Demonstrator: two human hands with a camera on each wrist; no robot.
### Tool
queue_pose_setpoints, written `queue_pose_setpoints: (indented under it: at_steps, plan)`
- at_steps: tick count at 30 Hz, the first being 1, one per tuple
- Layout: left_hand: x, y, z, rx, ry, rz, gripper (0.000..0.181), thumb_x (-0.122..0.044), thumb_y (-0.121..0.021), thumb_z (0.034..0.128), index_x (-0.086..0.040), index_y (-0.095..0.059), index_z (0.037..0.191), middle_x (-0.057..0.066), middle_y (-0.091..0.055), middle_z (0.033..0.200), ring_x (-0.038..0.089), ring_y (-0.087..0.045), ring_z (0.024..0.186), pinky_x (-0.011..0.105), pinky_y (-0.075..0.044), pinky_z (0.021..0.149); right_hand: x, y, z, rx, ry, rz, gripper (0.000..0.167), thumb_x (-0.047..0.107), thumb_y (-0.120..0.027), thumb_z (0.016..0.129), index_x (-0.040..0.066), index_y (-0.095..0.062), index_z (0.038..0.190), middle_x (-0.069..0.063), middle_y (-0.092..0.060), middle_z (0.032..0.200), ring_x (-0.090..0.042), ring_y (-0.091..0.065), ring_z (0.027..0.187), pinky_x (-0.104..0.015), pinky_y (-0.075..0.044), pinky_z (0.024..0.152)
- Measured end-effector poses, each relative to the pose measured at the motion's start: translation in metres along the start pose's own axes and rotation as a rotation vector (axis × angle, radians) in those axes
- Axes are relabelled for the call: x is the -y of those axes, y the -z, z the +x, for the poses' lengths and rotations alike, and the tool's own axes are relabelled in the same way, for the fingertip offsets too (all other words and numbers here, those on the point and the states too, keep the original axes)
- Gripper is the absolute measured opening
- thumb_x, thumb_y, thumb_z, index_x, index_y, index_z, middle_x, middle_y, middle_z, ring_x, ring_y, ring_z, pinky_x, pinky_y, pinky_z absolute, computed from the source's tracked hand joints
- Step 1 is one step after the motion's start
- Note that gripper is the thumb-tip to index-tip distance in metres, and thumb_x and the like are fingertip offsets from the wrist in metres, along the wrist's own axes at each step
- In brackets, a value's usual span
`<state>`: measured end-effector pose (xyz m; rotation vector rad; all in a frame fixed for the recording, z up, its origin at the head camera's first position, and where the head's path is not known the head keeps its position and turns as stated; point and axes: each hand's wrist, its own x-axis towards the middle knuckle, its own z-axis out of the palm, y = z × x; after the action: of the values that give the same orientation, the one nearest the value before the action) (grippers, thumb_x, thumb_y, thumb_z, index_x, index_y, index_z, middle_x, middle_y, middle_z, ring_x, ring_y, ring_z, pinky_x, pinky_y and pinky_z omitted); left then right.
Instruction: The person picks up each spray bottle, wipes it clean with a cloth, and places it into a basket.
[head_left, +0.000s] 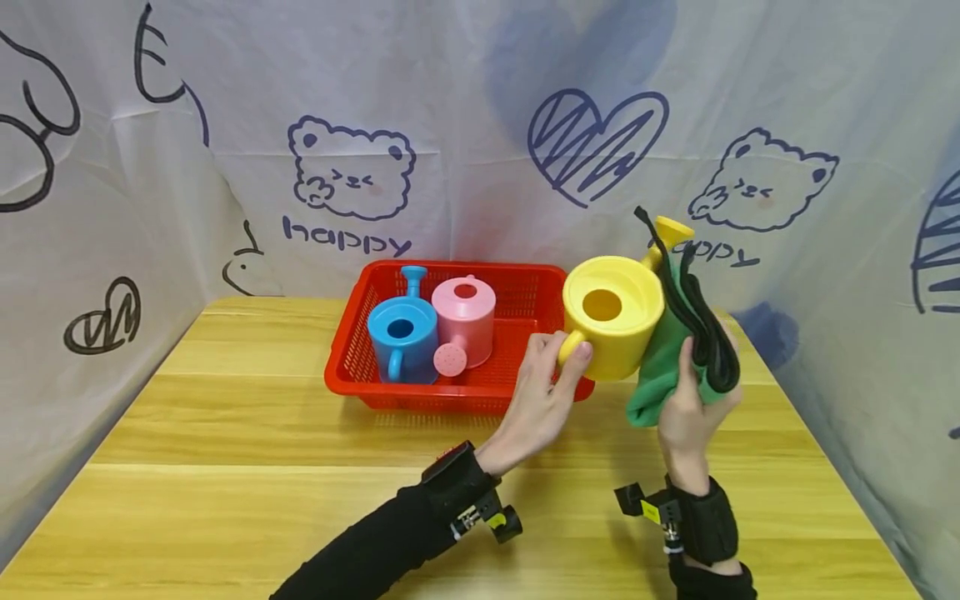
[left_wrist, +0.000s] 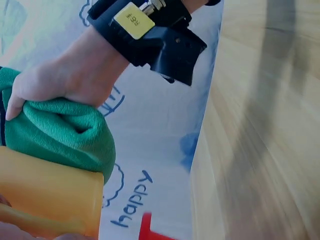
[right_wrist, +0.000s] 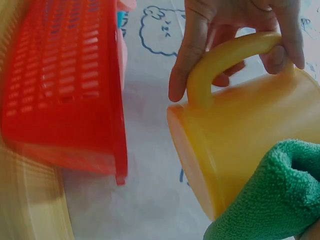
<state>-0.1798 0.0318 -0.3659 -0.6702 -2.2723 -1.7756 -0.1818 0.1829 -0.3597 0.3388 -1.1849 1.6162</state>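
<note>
A yellow toy watering can point(head_left: 621, 333) is held up off the table, beside the right end of the red basket. My left hand point(head_left: 542, 392) grips its handle point(right_wrist: 235, 52), with fingers curled through the loop in the right wrist view. In my right hand point(head_left: 693, 417) is a folded green cloth point(head_left: 656, 367) with a black edge. The cloth point(right_wrist: 270, 200) lies against the can's side, and the can's yellow spout point(head_left: 671, 232) shows behind it. Part of the right hand's fingers is hidden behind the cloth.
The red basket point(head_left: 438, 400) stands at the back of the wooden table point(head_left: 262, 483). Inside it are a blue watering can point(head_left: 416, 342) and a pink watering can point(head_left: 474, 321), standing side by side at the left. A white cloth wall point(head_left: 480, 183) with drawings rises behind.
</note>
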Motion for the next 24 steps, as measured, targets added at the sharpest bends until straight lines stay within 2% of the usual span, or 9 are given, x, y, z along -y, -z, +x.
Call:
queue_pose_setpoints:
  at_steps: [2,4,6,8,11,14,20,24]
  plan:
    - [0.003,0.006,-0.004,-0.008,0.021,-0.022,0.042,-0.047,-0.045,0.1056,-0.008,-0.059,0.110,0.013,-0.044,0.119,0.021,-0.044,0.117,0.034,-0.038,0.095,0.000,-0.004,-0.004,0.021,0.044,-0.038,0.028,-0.010,-0.057,0.095,-0.011,-0.065,0.121,0.000,-0.073,0.116,-0.015,-0.067,0.106,-0.028,-0.048,0.099]
    - [0.005,0.012,-0.008,-0.014,0.021,-0.037,0.044,-0.048,-0.045,0.1054,-0.008,-0.060,0.116,0.014,-0.043,0.137,0.025,-0.043,0.131,0.042,-0.040,0.107,-0.001,-0.008,-0.008,0.048,0.088,-0.072,0.028,-0.013,-0.055,0.094,-0.014,-0.064,0.120,0.001,-0.073,0.117,-0.016,-0.067,0.111,-0.029,-0.049,0.102]
    - [0.008,0.018,-0.011,-0.015,0.006,-0.059,0.045,-0.046,-0.046,0.1056,-0.009,-0.059,0.127,0.014,-0.044,0.147,0.027,-0.045,0.136,0.046,-0.041,0.113,-0.001,-0.012,-0.012,0.078,0.136,-0.115,0.026,-0.014,-0.055,0.093,-0.017,-0.062,0.118,0.002,-0.072,0.118,-0.015,-0.067,0.113,-0.029,-0.049,0.103]
    - [0.011,0.023,-0.015,-0.017,-0.013,-0.090,0.046,-0.043,-0.047,0.1057,-0.011,-0.054,0.138,0.013,-0.051,0.145,0.027,-0.053,0.130,0.043,-0.046,0.111,-0.002,-0.015,-0.015,0.111,0.176,-0.134,0.025,-0.013,-0.056,0.093,-0.021,-0.060,0.117,0.000,-0.072,0.120,-0.015,-0.066,0.115,-0.031,-0.049,0.105]
    - [0.014,0.031,-0.020,-0.022,-0.025,-0.146,0.052,-0.038,-0.051,0.1053,-0.014,-0.044,0.151,0.011,-0.061,0.134,0.024,-0.062,0.116,0.032,-0.054,0.100,-0.002,-0.019,-0.019,0.192,0.214,-0.136,0.028,-0.005,-0.059,0.096,-0.022,-0.058,0.118,-0.005,-0.071,0.126,-0.018,-0.065,0.122,-0.035,-0.047,0.110]
    - [0.015,0.039,-0.025,-0.050,-0.025,-0.160,0.050,-0.034,-0.052,0.1051,-0.015,-0.044,0.151,0.012,-0.065,0.127,0.022,-0.064,0.109,0.024,-0.055,0.093,-0.002,-0.020,-0.023,0.324,0.218,-0.146,0.038,0.009,-0.061,0.100,-0.020,-0.056,0.124,-0.006,-0.065,0.138,-0.019,-0.060,0.132,-0.035,-0.045,0.114]
    - [0.018,0.052,-0.031,-0.140,-0.090,-0.167,0.047,-0.030,-0.054,0.1047,-0.015,-0.047,0.148,0.012,-0.065,0.118,0.023,-0.060,0.098,0.026,-0.057,0.084,0.000,-0.024,-0.032,0.587,0.196,-0.248,0.061,0.034,-0.056,0.104,-0.009,-0.043,0.145,-0.006,-0.042,0.159,-0.022,-0.043,0.147,-0.031,-0.036,0.119]
    - [0.022,0.057,-0.034,-0.171,-0.105,-0.191,0.048,-0.027,-0.054,0.1046,-0.016,-0.044,0.151,0.013,-0.061,0.122,0.020,-0.058,0.100,0.026,-0.058,0.085,-0.001,-0.027,-0.038,0.693,0.138,-0.250,0.076,0.039,-0.056,0.102,-0.007,-0.026,0.154,-0.016,-0.033,0.163,-0.020,-0.042,0.148,-0.029,-0.034,0.119]
